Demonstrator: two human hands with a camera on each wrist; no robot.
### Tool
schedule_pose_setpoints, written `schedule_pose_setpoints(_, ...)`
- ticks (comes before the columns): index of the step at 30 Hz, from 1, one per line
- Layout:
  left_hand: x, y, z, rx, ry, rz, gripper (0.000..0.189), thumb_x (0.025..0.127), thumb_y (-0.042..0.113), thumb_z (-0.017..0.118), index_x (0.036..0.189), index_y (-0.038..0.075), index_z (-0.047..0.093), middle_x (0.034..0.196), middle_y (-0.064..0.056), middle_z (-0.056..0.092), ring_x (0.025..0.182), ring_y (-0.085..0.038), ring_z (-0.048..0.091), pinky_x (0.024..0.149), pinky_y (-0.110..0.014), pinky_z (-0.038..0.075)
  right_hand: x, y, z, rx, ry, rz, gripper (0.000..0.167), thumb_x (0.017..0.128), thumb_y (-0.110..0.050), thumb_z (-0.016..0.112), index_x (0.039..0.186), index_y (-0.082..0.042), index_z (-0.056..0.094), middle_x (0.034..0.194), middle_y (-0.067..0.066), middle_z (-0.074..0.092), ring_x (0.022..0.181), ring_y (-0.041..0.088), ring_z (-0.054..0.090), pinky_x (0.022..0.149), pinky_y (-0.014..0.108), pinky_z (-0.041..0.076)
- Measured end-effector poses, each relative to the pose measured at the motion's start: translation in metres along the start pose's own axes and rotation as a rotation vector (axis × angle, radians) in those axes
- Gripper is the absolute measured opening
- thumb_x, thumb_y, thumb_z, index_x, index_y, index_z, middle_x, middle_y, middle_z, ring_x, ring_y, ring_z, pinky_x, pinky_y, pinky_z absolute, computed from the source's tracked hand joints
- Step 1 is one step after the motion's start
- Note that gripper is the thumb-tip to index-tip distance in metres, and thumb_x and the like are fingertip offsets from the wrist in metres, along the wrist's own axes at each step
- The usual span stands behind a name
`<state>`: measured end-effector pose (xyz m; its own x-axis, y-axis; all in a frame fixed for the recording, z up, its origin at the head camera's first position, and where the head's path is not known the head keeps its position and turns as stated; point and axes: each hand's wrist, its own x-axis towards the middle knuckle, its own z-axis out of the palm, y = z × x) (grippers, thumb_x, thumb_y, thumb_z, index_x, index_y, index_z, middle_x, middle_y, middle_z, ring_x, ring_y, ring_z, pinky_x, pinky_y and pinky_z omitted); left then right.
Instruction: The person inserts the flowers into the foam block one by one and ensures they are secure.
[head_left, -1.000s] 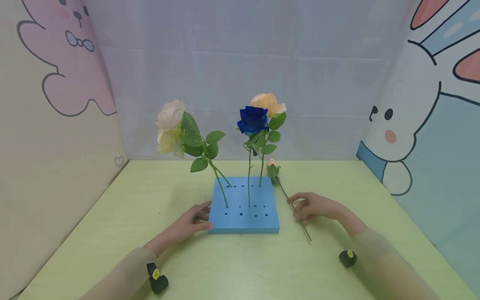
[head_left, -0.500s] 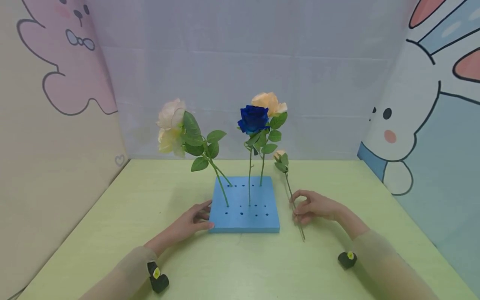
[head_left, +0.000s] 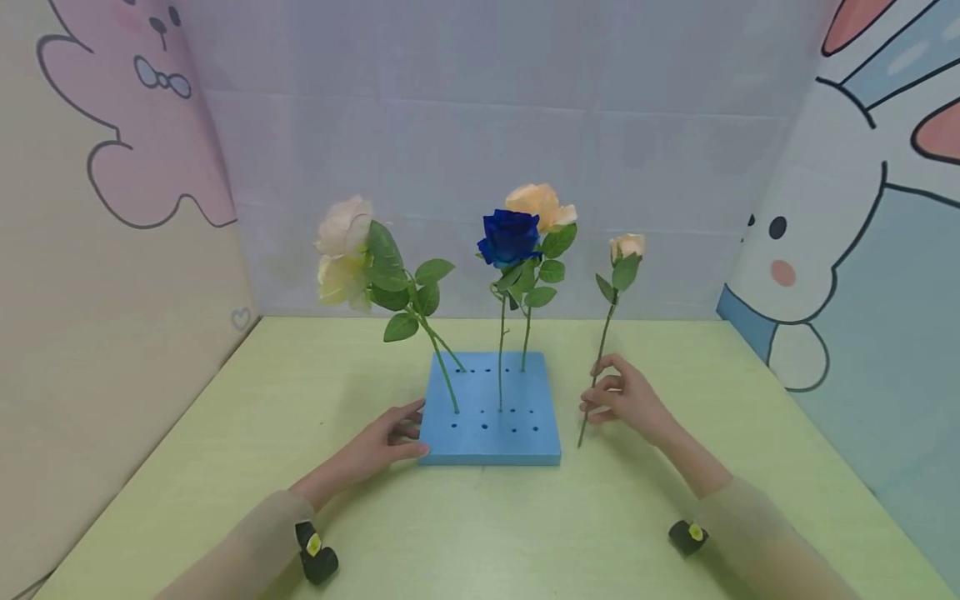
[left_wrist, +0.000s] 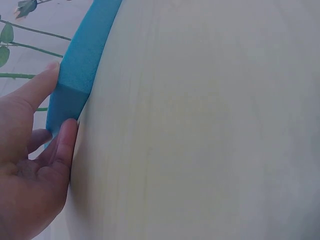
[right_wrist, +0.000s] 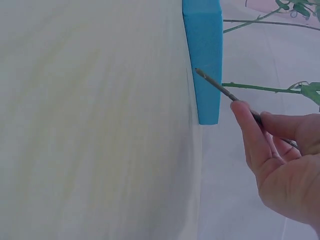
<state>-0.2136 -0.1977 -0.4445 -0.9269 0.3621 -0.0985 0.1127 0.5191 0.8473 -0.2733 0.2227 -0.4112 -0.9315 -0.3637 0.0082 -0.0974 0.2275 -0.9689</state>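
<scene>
My right hand [head_left: 626,400] pinches the stem of a pale peach rose [head_left: 627,247] between thumb and fingers, right of a blue board with holes [head_left: 487,446]. The rose stands nearly upright, its bloom leaning right; the bare stem end [right_wrist: 207,79] points down below the fingers and overlaps the board in the right wrist view. My left hand [head_left: 384,440] holds the board's left side near the front corner; in the left wrist view its thumb [left_wrist: 46,82] lies at the top edge and its fingers [left_wrist: 66,145] against the side.
In the board stand a blue rose [head_left: 510,238], a light orange rose [head_left: 540,207], a whitish rose [head_left: 344,227] and a yellow one [head_left: 342,282], the last two leaning left. Several holes show in the board's front row. A pale cloth [head_left: 480,150] hangs behind the table [head_left: 300,400].
The peach rose, lying slanted beside the board a second ago, has been raised and turned upright by my right hand, its bloom swinging up and right. My left hand has stayed at the board.
</scene>
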Motion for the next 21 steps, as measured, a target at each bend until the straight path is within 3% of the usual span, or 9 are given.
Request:
schedule_pose_setpoints(6, 0.0, 0.001, 0.0, -0.014, 0.004, 0.008, 0.08, 0.092, 0.032, 0.071, 0.156, 0.009, 0.029, 0.144, -0.017, 0.048, 0.125, -0.029, 0.056, 0.105, -0.04, 0.049, -0.002, -0.009, 0.008, -0.033, 0.109, -0.137, 0.033, 0.096, -0.003, 0.061, 0.119, 0.001, 0.039, 0.088, 0.015, 0.071, 0.084, 0.025, 0.075, 0.071, 0.04, 0.062)
schedule_pose_setpoints(11, 0.0, 0.002, -0.001, -0.025, -0.001, 0.024, 0.079, 0.092, 0.03, 0.07, 0.155, 0.007, 0.029, 0.144, -0.018, 0.048, 0.125, -0.031, 0.056, 0.104, -0.041, 0.049, -0.003, -0.02, 0.016, -0.055, 0.171, -0.214, 0.03, 0.094, -0.002, 0.063, 0.117, -0.003, 0.043, 0.091, 0.026, 0.068, 0.084, 0.025, 0.075, 0.07, 0.037, 0.062)
schedule_pose_setpoints(17, -0.001, 0.001, -0.001, -0.018, -0.01, 0.031, 0.079, 0.093, 0.03, 0.07, 0.156, 0.007, 0.028, 0.144, -0.018, 0.048, 0.125, -0.031, 0.056, 0.101, -0.031, 0.049, 0.001, -0.029, 0.028, -0.117, 0.192, -0.259, 0.028, 0.094, -0.005, 0.065, 0.115, -0.005, 0.046, 0.094, 0.029, 0.068, 0.081, 0.017, 0.074, 0.069, 0.033, 0.062)
schedule_pose_setpoints(21, -0.001, 0.002, -0.001, -0.018, -0.013, 0.033, 0.079, 0.093, 0.03, 0.07, 0.156, 0.007, 0.028, 0.144, -0.018, 0.048, 0.125, -0.031, 0.056, 0.098, -0.023, 0.049, 0.005, -0.031, 0.036, -0.141, 0.204, -0.294, 0.027, 0.094, -0.005, 0.065, 0.114, -0.007, 0.047, 0.092, 0.025, 0.068, 0.083, 0.027, 0.075, 0.067, 0.031, 0.062)
